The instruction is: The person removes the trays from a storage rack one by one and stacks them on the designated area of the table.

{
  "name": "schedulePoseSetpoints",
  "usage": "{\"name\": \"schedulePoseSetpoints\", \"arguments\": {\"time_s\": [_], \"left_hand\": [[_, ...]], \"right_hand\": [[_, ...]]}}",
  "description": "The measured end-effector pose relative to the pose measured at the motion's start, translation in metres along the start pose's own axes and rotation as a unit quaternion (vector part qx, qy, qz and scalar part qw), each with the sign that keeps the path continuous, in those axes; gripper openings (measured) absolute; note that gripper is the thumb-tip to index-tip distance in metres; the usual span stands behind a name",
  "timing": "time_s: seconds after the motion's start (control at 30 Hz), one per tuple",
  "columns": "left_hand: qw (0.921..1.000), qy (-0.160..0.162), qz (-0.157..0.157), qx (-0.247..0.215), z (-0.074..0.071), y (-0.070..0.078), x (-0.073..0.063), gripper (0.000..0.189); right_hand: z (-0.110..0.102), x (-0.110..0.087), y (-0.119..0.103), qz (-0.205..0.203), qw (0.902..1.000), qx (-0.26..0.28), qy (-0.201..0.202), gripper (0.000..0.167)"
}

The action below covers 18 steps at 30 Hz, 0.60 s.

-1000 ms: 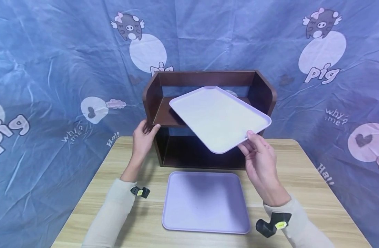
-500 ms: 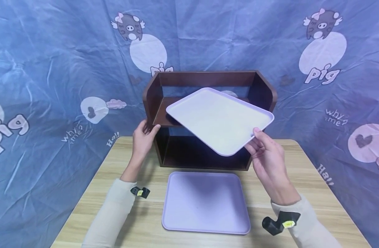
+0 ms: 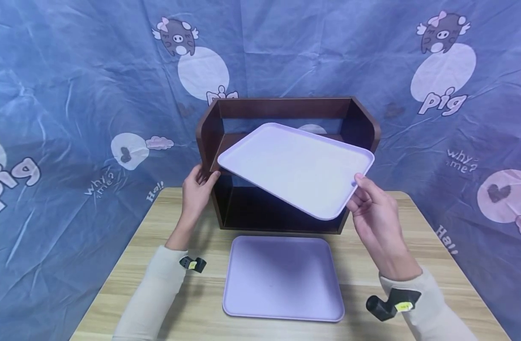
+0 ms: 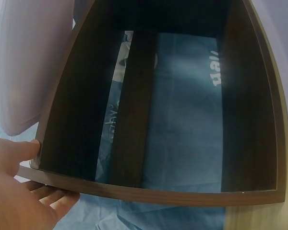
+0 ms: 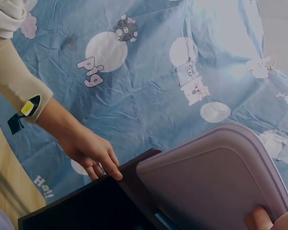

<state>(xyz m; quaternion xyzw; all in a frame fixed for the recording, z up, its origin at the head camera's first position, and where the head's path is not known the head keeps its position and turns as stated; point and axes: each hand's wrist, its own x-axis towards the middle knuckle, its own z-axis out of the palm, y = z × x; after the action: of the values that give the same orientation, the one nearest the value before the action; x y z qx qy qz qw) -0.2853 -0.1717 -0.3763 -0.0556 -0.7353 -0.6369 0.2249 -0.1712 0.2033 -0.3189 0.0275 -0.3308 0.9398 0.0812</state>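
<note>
My right hand (image 3: 377, 213) pinches the right edge of a pale purple tray (image 3: 299, 166), thumb on top and fingers beneath. The tray is tilted in front of a dark brown two-tier shelf (image 3: 286, 105) and hides part of its upper board. With thumb and fingers my left hand (image 3: 196, 189) grips the shelf's left side, where the upper board meets the side panel. In the left wrist view that thumb (image 4: 26, 149) lies on the board's front edge. A second purple tray (image 3: 282, 279) lies flat on the table before the shelf.
The shelf stands toward the back of a light wooden table (image 3: 132, 265). Behind and on both sides hangs a blue cloth (image 3: 94, 94) printed with pigs and words. Each sleeve carries a black wrist camera (image 3: 392, 304).
My right hand has moved to the right and slightly down, turning the held tray so its far corner swings left. My left hand has stayed in place on the shelf.
</note>
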Motion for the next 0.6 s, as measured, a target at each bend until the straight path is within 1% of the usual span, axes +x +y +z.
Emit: {"name": "schedulePoseSetpoints", "arguments": {"time_s": [0.1, 0.27, 0.37, 0.47, 0.6], "left_hand": [[1.0, 0.002, -0.005, -0.001, 0.0, 0.0, 0.0, 0.041], [0.9999, -0.001, -0.011, -0.006, -0.001, 0.0, 0.0, 0.044], [0.9998, -0.004, -0.017, -0.01, -0.001, 0.0, 0.001, 0.047], [0.9997, -0.001, -0.026, 0.002, -0.001, 0.001, 0.002, 0.049], [0.9993, 0.003, -0.029, 0.023, -0.002, 0.001, 0.003, 0.049]], "right_hand": [[-0.001, 0.0, -0.003, 0.007, 0.9999, 0.008, -0.004, 0.015], [-0.002, -0.001, -0.008, 0.017, 0.9996, 0.021, -0.008, 0.012], [-0.002, 0.0, -0.01, 0.021, 0.9996, 0.018, -0.009, 0.013], [-0.003, 0.001, -0.012, 0.026, 0.9996, 0.01, -0.005, 0.016], [-0.004, 0.004, -0.015, 0.033, 0.9994, 0.002, 0.007, 0.016]]}}
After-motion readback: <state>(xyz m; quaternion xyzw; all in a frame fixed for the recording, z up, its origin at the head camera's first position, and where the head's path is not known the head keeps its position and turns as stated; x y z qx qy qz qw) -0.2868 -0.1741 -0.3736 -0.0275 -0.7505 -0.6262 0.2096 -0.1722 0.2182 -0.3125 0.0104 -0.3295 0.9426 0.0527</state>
